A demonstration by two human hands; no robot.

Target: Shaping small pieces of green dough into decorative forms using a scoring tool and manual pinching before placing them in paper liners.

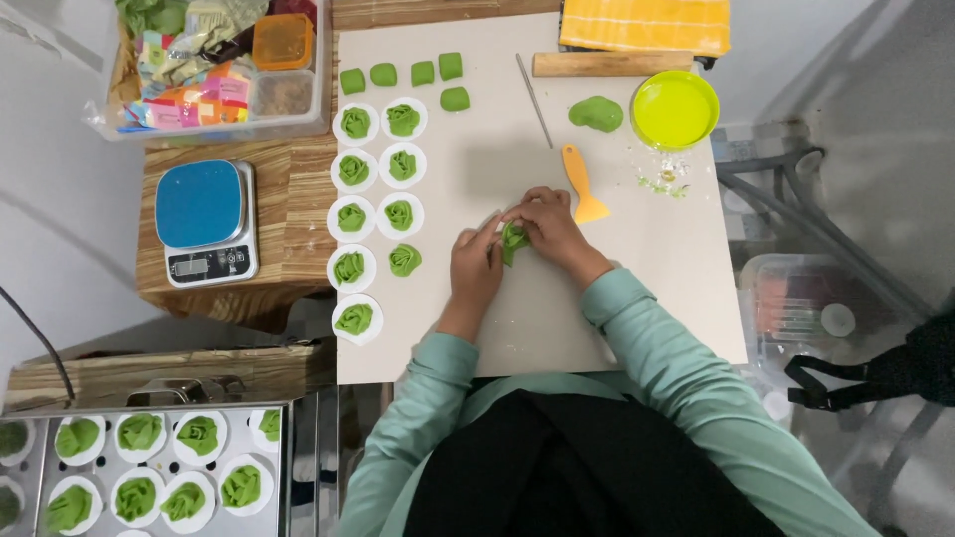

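Green dough piece (513, 241) sat pinched between both hands near the middle of the pale work board (637, 298). The left hand (476, 267) was curled in from the side, fingertips closed on the dough, and the right hand (547, 224) was cupped over its top, fingers closed on it too. Just beside the right hand lay an orange scraper (581, 184). Off to the left, finished green dumplings on white paper rounds (352, 170) were lined up in two columns. Small dough cubes (403, 75) were at the board's far edge, with a blue kitchen scale (204, 221) on the wooden table.
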